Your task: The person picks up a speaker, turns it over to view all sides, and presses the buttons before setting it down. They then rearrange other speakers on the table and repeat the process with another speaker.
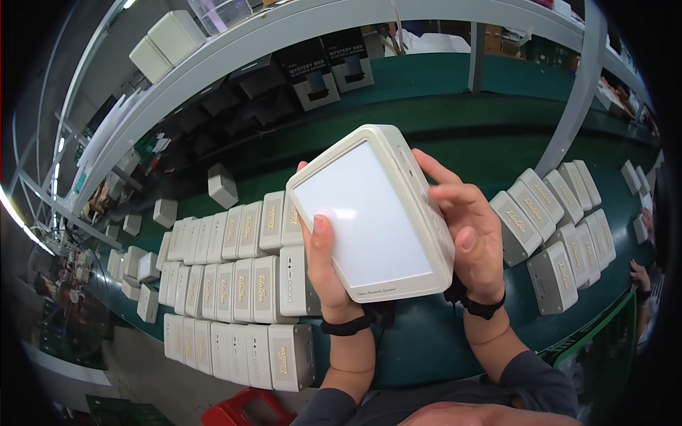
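A cream, box-shaped speaker (pixel 440 248) with a large blank white screen (pixel 369 220) is held up in front of me, tilted. My left hand (pixel 323 263) grips its left side, the thumb lying on the screen and a fingertip showing past the far left edge. On the other side, my right hand (pixel 476 241) cups the side panel, which has small ports or buttons. Its fingers rest against that panel, while its thumb stands away from the casing. The speaker's back, and the fingers behind it, are hidden. Both wrists wear black bands.
Rows of similar speakers (pixel 241 291) stand on the green table (pixel 419 341) at left. Another group (pixel 558 213) stands at right. Black retail boxes (pixel 309 74) sit behind, under a grey shelf frame (pixel 341 25). A red stool (pixel 249 408) is below. Another person's hand (pixel 640 275) shows far right.
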Demonstrator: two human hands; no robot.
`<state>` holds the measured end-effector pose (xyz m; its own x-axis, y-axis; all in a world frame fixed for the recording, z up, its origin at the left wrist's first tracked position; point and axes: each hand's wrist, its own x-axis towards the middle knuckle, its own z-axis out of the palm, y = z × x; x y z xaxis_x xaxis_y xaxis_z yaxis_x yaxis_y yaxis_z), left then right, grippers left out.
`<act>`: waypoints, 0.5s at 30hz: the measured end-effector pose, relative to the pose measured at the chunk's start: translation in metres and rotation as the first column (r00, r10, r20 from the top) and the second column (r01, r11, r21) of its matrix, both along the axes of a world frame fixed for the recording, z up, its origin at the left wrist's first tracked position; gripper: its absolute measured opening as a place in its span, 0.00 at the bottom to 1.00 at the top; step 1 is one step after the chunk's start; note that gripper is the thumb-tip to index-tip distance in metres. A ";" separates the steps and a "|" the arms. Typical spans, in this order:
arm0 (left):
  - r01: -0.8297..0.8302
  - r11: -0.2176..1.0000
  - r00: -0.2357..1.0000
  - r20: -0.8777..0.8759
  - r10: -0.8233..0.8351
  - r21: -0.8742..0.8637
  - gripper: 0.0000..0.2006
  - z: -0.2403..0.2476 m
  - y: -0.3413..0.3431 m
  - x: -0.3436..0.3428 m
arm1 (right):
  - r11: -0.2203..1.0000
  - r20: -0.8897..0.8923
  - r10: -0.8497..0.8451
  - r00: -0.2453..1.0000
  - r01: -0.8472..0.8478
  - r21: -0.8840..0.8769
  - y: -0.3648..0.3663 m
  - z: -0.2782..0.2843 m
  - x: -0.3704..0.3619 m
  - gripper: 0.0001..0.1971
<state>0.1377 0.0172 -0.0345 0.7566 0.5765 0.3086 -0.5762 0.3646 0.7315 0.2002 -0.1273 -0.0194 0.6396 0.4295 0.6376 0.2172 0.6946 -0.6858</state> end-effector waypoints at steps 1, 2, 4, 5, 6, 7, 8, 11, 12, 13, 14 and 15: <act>0.059 0.995 0.998 -0.008 -0.060 -0.079 0.36 0.001 0.001 0.000 | 1.000 0.000 -0.001 1.000 0.001 0.001 0.000 0.000 -0.001 0.22; 0.061 0.995 0.998 -0.008 -0.061 -0.078 0.36 0.003 -0.001 0.000 | 0.999 0.018 -0.035 0.999 0.034 0.026 0.002 0.000 -0.002 0.20; 0.022 0.988 0.998 -0.059 -0.031 -0.150 0.32 0.010 -0.007 -0.001 | 0.992 0.052 -0.104 0.993 0.099 0.079 0.003 0.000 -0.003 0.17; 0.003 0.983 0.996 -0.085 -0.019 -0.184 0.31 0.013 -0.010 -0.001 | 0.992 0.051 -0.107 0.993 0.102 0.080 0.002 0.000 -0.001 0.17; 0.004 0.983 0.996 -0.086 -0.020 -0.183 0.31 0.014 -0.011 -0.002 | 0.986 0.138 -0.159 0.978 0.151 0.064 0.000 -0.001 0.001 0.17; 0.043 0.973 0.994 -0.084 -0.063 -0.228 0.31 0.015 -0.011 -0.002 | 0.978 0.225 -0.208 0.952 0.202 0.052 -0.003 -0.003 0.005 0.16; 0.081 0.959 0.991 -0.080 -0.107 -0.273 0.31 0.015 -0.012 -0.003 | 0.967 0.310 -0.254 0.916 0.253 0.045 -0.004 -0.003 0.006 0.16; 0.165 0.935 0.980 -0.053 -0.191 -0.315 0.31 0.015 -0.011 -0.005 | 0.914 0.368 -0.373 0.852 0.406 -0.015 -0.006 0.002 0.003 0.17; 0.208 0.927 0.973 -0.030 -0.228 -0.313 0.31 0.014 -0.009 -0.005 | 0.877 0.399 -0.424 0.813 0.478 -0.041 -0.006 0.004 0.001 0.17; 0.250 0.917 0.964 -0.007 -0.265 -0.310 0.31 0.014 -0.009 -0.006 | 0.876 0.398 -0.426 0.812 0.480 -0.041 -0.005 0.006 0.000 0.17; 0.251 0.917 0.964 -0.007 -0.266 -0.309 0.31 0.014 -0.010 -0.006 | 0.874 0.393 -0.430 0.813 0.483 -0.043 -0.004 0.008 -0.003 0.18; 0.239 0.923 0.967 -0.012 -0.254 -0.301 0.32 0.015 -0.012 -0.006 | 0.873 0.387 -0.434 0.814 0.486 -0.044 -0.003 0.009 -0.004 0.18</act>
<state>0.1313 0.0049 -0.0197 0.8964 0.4291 0.1113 -0.4061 0.6941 0.5944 0.1958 -0.1299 -0.0103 0.5262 0.2405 0.8156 0.7328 0.3583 -0.5785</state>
